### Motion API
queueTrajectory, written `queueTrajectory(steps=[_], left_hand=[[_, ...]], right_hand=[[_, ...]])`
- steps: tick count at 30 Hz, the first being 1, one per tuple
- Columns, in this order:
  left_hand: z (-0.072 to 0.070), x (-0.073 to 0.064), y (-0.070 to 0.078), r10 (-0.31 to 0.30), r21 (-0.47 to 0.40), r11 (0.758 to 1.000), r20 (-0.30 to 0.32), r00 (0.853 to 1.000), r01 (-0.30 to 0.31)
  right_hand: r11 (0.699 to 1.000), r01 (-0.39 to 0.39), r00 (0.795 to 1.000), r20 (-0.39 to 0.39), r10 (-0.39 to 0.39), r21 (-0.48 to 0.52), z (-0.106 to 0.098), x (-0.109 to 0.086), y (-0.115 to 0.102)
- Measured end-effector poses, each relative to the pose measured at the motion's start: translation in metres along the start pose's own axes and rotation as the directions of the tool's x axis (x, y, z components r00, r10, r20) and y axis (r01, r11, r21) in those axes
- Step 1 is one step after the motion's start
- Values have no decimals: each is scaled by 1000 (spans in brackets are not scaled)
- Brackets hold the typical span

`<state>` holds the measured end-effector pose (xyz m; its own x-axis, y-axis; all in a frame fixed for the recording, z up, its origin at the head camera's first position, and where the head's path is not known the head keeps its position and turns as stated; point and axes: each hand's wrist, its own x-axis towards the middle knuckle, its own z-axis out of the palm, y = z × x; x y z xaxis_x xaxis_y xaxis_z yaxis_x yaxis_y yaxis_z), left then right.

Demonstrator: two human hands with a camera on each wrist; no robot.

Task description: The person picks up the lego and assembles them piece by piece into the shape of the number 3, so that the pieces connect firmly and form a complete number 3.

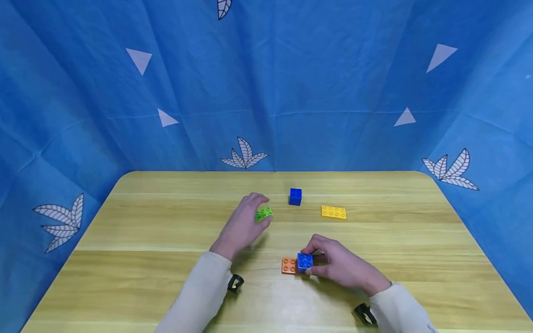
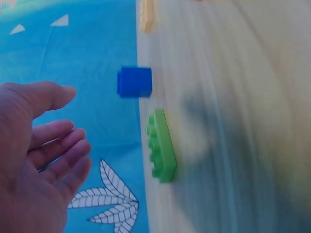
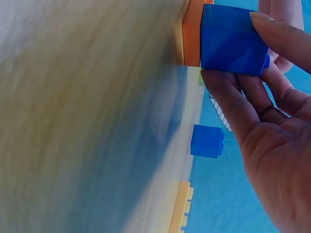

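Observation:
My right hand pinches a blue cube-shaped toy brick between thumb and fingers. This brick sits over the right end of a flat orange brick on the table; in the right wrist view the blue brick lies against the orange brick's studded side. Over the green brick hovers my left hand, thumb and fingers spread. The left wrist view has the left hand apart from the green brick, with nothing between its fingers.
A second blue brick stands farther back on the wooden table. To its right lies a flat yellow brick. A blue patterned curtain hangs behind and around the table. Black bands are at both wrists.

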<state>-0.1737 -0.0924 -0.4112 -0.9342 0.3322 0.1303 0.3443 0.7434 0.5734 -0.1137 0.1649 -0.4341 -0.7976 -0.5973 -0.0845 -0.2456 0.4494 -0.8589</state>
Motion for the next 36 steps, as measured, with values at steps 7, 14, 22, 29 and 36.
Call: queueTrajectory(steps=[7,14,22,29,36], left_hand=[[2,17,-18,-18,99,995,79,997,10],[5,26,-28,-86,172,983,174,981,56],[9,30,-33,-136,203,975,219,966,91],[10,32,-39,-141,190,977,240,961,96],[11,34,-38,-141,181,978,234,962,99]], right_hand=[[999,13,1000,11,-13,-30,-1,1,1],[999,23,1000,13,-23,-43,-2,0,0],[995,23,1000,9,-22,-98,-3,0,-2],[991,29,1000,10,-28,-133,-3,1,-2],[990,29,1000,6,-28,-139,-4,0,-2]])
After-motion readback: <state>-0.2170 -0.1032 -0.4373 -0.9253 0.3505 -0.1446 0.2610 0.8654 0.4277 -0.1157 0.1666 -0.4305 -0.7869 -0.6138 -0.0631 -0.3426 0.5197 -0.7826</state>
